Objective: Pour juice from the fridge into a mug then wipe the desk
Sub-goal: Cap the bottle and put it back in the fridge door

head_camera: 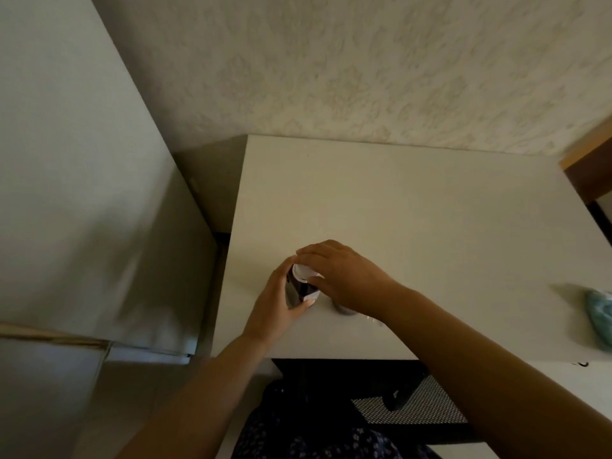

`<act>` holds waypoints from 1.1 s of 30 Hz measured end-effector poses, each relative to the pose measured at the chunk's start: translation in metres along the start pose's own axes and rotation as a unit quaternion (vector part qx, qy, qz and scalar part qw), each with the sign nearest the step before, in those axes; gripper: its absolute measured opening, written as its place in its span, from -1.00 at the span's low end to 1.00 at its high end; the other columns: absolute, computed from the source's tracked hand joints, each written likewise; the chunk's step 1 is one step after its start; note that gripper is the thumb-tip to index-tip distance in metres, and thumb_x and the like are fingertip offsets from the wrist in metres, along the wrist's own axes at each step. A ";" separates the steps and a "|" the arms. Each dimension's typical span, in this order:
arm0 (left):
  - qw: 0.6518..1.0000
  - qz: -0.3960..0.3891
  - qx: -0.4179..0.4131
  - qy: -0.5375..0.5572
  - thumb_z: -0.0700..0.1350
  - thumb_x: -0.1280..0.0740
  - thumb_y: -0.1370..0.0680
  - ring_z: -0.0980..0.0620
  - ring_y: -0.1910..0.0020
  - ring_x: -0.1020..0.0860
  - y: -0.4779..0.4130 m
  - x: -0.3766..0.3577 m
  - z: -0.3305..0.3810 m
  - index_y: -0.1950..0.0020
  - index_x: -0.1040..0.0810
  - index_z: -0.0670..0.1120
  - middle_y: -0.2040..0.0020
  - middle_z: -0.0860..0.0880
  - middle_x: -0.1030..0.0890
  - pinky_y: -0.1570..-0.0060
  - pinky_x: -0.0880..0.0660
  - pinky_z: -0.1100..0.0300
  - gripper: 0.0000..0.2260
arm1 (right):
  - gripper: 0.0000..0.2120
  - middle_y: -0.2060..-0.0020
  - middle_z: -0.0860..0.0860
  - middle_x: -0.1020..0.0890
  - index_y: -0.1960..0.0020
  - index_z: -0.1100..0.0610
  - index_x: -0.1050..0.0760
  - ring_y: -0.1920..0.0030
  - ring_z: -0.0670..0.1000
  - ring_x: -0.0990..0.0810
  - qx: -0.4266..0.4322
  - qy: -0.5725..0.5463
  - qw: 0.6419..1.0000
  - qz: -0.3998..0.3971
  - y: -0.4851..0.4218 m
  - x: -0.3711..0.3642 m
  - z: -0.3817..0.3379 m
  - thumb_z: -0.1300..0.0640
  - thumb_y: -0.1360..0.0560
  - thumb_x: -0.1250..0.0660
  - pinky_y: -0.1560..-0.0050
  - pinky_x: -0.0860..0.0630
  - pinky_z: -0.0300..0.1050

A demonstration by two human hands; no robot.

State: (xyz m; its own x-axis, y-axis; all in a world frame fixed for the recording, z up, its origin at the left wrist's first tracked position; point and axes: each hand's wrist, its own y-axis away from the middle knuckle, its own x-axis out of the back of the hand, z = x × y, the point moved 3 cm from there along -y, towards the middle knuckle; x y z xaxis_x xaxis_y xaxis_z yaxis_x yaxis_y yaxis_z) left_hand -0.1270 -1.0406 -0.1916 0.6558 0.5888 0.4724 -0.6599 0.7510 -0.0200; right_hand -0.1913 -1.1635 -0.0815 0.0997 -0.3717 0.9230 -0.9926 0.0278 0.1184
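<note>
Left hand (277, 304) grips juice bottle (295, 290), right hand (344, 276) its cap (302, 272); label unreadable

Dim light lies on a cream wall (364, 61) with a faint embossed leaf pattern. A wooden frame (586, 160) stands at the right. A black mesh seat (430, 405) sits under the white desk's (397, 200) near edge.

No text, number or brand can be read. The juice bottle (296, 289) near the front edge of the tabletop (414, 210) carries a white label, but it is too blurred.
</note>
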 end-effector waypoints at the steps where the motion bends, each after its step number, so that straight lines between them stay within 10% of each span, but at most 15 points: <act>1: 1.000 -0.001 0.003 0.002 0.05 -0.48 -0.41 0.22 -0.31 -0.36 0.000 0.000 0.000 -0.45 -0.17 0.10 -0.39 0.07 -0.38 -0.19 -0.29 0.52 -0.29 | -0.62 -0.32 0.00 -0.46 -0.34 0.03 -0.40 -0.29 0.05 -0.40 0.012 0.017 1.000 -0.007 -0.002 -0.001 -0.001 0.19 -0.54 -0.27 -0.24 -0.29 -0.18; 7: 1.000 0.003 -0.010 -0.012 0.07 -0.46 -0.42 0.16 -0.35 -0.36 0.000 -0.002 -0.002 -0.46 -0.20 0.01 -0.42 0.04 -0.38 -0.25 -0.28 0.49 -0.30 | -0.58 -0.34 -0.01 -0.45 -0.37 0.03 -0.37 -0.29 0.04 -0.40 0.063 0.082 0.993 -0.053 -0.012 0.000 -0.005 0.25 -0.53 -0.26 -0.26 -0.32 -0.16; 15: 0.998 0.025 -0.032 -0.046 0.06 -0.45 -0.44 0.11 -0.37 -0.37 0.005 -0.005 -0.002 -0.46 -0.22 0.00 -0.44 0.08 -0.33 -0.28 -0.43 0.17 -0.33 | -0.50 -0.05 0.06 -0.55 -0.19 0.15 -0.42 -0.05 0.07 -0.51 -0.111 0.191 0.975 -0.031 -0.023 0.010 -0.018 -0.23 -0.56 -0.03 0.10 -0.38 -0.13; 22: 0.996 0.044 -0.058 -0.055 0.07 -0.43 -0.45 0.11 -0.31 -0.43 0.008 -0.002 0.005 -0.44 -0.24 -0.05 -0.40 0.00 -0.40 -0.20 -0.36 0.45 -0.36 | -0.52 -0.43 0.01 -0.31 -0.42 0.05 -0.28 -0.33 0.07 -0.33 0.081 0.139 0.981 -0.110 -0.010 0.003 -0.015 0.29 -0.52 -0.21 -0.24 -0.39 -0.11; 28: 0.995 0.050 -0.048 -0.077 0.13 -0.37 -0.46 0.07 -0.30 -0.45 0.010 -0.004 0.004 -0.51 -0.11 0.02 -0.42 0.00 -0.36 -0.17 -0.36 0.43 -0.28 | -0.67 -0.03 0.07 -0.54 -0.20 0.16 -0.40 -0.05 0.06 -0.52 -0.074 0.197 0.977 -0.033 -0.021 0.004 -0.021 -0.06 -0.59 -0.11 0.14 -0.38 -0.15; 33: 0.993 0.063 -0.057 -0.080 0.13 -0.39 -0.46 0.11 -0.26 -0.46 0.009 -0.002 0.006 -0.47 -0.18 -0.01 -0.37 -0.02 -0.41 -0.15 -0.43 0.41 -0.32 | -0.55 -0.38 0.03 -0.37 -0.43 0.04 -0.23 -0.25 0.06 -0.41 0.028 0.164 0.983 -0.073 -0.011 0.007 -0.018 0.04 -0.57 -0.21 -0.15 -0.42 -0.10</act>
State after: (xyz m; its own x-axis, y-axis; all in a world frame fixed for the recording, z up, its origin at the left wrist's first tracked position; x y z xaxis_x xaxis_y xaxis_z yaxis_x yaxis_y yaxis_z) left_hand -0.1370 -1.0367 -0.1873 0.4976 0.6322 0.5938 -0.6812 0.7087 -0.1837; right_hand -0.1785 -1.1497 -0.0699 0.2487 -0.0488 0.9673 -0.9676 -0.0575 0.2459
